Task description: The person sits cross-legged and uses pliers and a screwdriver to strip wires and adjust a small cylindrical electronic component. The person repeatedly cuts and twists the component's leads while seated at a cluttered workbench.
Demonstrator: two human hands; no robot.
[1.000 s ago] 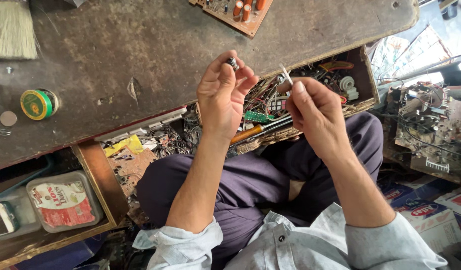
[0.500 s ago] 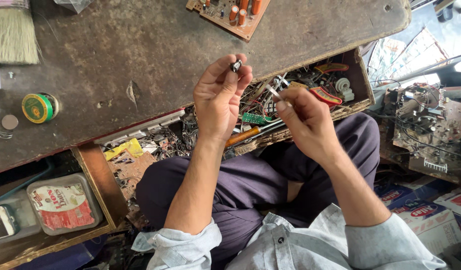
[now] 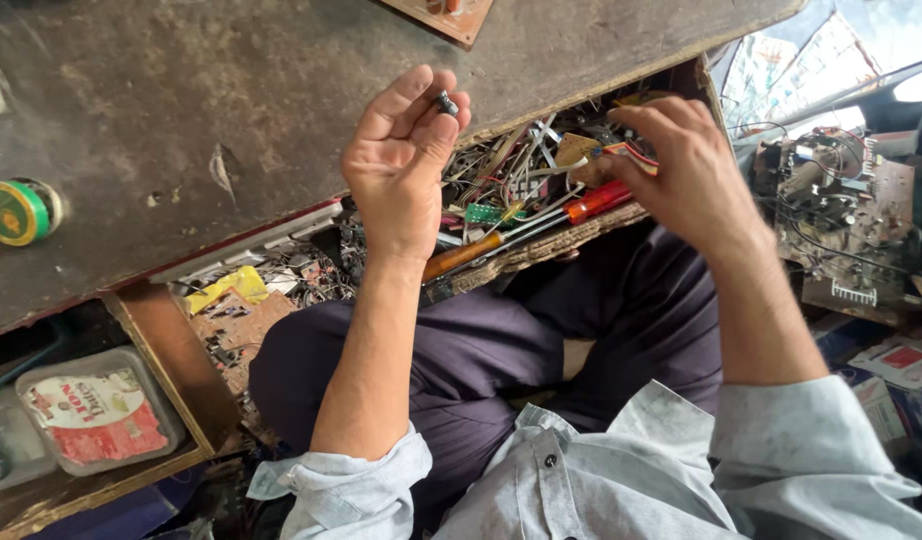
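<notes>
My left hand is raised over the bench edge and pinches a small dark component between thumb and fingertips. My right hand reaches into the open wooden drawer, fingers curled down among loose wires and parts; what it grips, if anything, is hidden. An orange-handled screwdriver and a red-handled tool lie in the drawer below both hands.
A worn dark workbench fills the top. On it sit a green solder spool and a brown circuit board. A plastic lidded box rests on a lower shelf at left. Electronic scrap is piled at right.
My right hand moved right and down from beside the left hand into the drawer. The left hand stayed up holding the small component.
</notes>
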